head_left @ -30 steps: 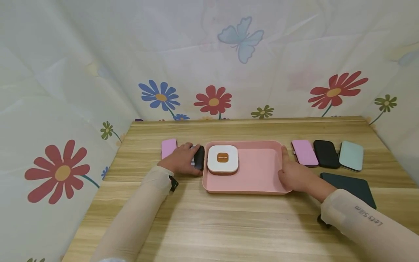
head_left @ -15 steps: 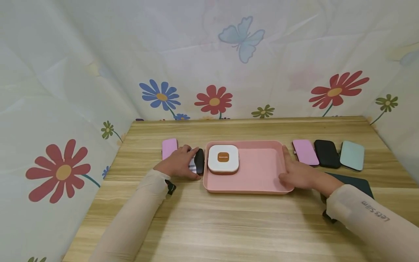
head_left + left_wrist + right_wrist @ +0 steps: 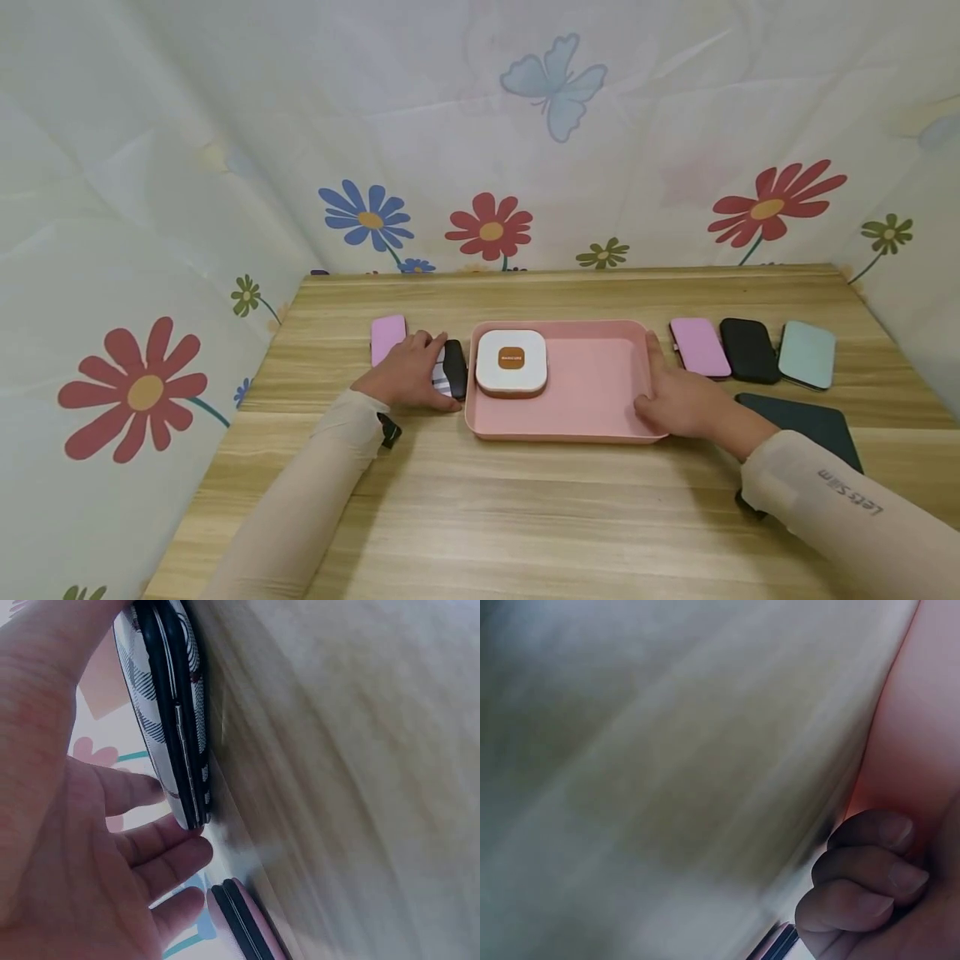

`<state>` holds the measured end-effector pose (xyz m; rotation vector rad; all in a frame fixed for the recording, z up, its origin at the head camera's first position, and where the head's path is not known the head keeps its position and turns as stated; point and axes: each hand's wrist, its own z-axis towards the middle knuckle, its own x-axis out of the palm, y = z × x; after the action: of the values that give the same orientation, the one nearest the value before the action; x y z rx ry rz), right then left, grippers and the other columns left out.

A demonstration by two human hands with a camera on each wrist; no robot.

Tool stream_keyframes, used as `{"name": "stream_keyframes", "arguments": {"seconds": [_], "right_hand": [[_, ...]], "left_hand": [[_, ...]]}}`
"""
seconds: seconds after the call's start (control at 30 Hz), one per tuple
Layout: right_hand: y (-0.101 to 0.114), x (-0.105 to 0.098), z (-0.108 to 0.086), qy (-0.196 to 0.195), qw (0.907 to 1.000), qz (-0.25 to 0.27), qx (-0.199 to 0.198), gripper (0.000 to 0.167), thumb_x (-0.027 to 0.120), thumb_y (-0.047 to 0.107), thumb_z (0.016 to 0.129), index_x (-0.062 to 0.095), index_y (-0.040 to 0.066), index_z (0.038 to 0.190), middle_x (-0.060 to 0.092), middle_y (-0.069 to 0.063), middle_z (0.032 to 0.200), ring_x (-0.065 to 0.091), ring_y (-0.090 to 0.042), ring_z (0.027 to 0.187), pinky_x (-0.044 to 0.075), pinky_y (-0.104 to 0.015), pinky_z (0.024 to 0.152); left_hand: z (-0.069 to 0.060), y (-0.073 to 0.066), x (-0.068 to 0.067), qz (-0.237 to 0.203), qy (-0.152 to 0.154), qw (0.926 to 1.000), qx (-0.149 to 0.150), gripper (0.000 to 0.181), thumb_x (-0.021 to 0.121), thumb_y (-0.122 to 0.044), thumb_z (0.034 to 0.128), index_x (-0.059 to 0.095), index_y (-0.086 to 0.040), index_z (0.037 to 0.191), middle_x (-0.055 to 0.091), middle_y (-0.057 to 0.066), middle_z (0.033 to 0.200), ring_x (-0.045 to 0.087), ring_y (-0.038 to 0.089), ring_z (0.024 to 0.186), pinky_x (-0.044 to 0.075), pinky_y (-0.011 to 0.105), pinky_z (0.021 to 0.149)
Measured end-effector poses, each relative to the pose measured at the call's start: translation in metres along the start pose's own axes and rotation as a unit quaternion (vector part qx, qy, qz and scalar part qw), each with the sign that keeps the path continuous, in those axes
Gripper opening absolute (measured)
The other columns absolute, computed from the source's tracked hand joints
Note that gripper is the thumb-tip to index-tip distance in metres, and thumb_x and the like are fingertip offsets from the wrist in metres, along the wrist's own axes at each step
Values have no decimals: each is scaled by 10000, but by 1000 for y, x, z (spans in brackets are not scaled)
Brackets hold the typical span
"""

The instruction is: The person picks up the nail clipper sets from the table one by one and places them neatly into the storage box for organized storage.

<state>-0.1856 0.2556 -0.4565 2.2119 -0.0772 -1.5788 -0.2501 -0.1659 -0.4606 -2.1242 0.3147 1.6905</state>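
A black case with a striped patch [image 3: 453,371] lies against the left side of the pink tray [image 3: 585,429]. My left hand [image 3: 407,372] grips it from the left, thumb at the near end and fingers at the far end; the left wrist view shows the plaid case [image 3: 171,712] between thumb and fingers. Inside the tray's left part is a white case with an orange label [image 3: 512,375]. My right hand [image 3: 686,400] holds the tray's right wall, its thumb over the inside; in the right wrist view several fingers [image 3: 874,877] are curled beside the pink wall.
Left of the left hand lies a pink case [image 3: 387,335], partly covered by that hand. To the right of the tray are a pink case [image 3: 699,347], a black case [image 3: 750,350], a mint case [image 3: 807,355] and a dark green flat item [image 3: 810,425]. A flowered cloth stands behind the table.
The left hand and the striped case have shifted slightly, showing more of its striped patch. The right forearm moved right and then back left. The tray and white case stay nearly in place.
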Motion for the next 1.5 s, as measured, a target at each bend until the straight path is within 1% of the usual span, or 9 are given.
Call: {"name": "stream_keyframes", "arguments": {"seconds": [0.1,0.23,0.43,0.53,0.73,0.9,1.1,1.33,1.5], "right_hand": [[0,1,1,1,10000,-61,25,1014,518,334,951,-207,-99,1512,500,-370,1389,644,-212,848,532,-438,759],[1,1,1,19,10000,-82,36,1014,518,331,951,-209,-104,1509,531,-363,1359,645,-213,844,532,-441,760],[0,0,1,12,9999,-162,47,1014,511,327,950,-226,-96,1506,577,-356,1292,636,-216,815,524,-432,731],[-2,0,2,-5,9998,-181,31,1009,506,322,951,-224,-98,1505,586,-353,1275,630,-212,801,521,-422,720],[-2,-2,1,80,9998,-161,63,998,488,320,949,-231,-86,1508,541,-348,1352,629,-222,840,516,-429,756],[-1,-4,0,159,9995,-258,127,998,483,324,954,-244,-86,1502,531,-348,1369,644,-239,877,523,-476,803],[-1,-4,-1,223,9993,-249,190,991,473,332,961,-252,-65,1508,481,-333,1435,646,-246,919,516,-493,848],[0,-4,-1,225,9993,-237,159,990,472,326,958,-249,-75,1504,494,-336,1421,651,-236,899,523,-483,819],[1,-2,-1,212,9992,-318,149,983,459,337,964,-256,-65,1506,541,-318,1381,645,-214,855,528,-459,788]], "left_hand": [[0,0,-2,79,-19,10000,23,1218,764,-752,620,349,-89,1553,473,138,1374,465,267,1218,382,432,1089],[0,1,-1,45,-144,9998,92,1182,763,-756,602,419,-74,1503,496,125,1321,467,257,1169,395,423,1062],[-2,4,-2,-61,-394,9991,115,1210,743,-804,567,440,-62,1473,495,108,1289,465,234,1128,404,420,1046],[-5,5,-7,-170,-596,9980,128,1234,741,-820,550,431,-62,1473,494,107,1290,463,237,1123,406,429,1040],[-10,1,-21,-278,-890,9955,154,1214,772,-789,551,427,-67,1464,479,110,1296,458,246,1117,431,421,1004],[-9,-7,-28,-326,-982,9942,284,1203,790,-759,570,412,-55,1469,460,109,1315,447,241,1146,438,409,1016],[-2,-20,-30,-327,-1075,9926,451,1193,788,-766,569,425,-64,1463,477,100,1323,456,236,1153,434,403,1013],[6,-42,-32,-385,-1100,9917,540,1199,778,-788,567,434,-85,1475,487,79,1292,460,216,1120,470,408,973],[12,-57,-34,-258,-1112,9912,670,1206,751,-811,559,443,-89,1475,499,76,1304,472,212,1123,469,395,989]]}}
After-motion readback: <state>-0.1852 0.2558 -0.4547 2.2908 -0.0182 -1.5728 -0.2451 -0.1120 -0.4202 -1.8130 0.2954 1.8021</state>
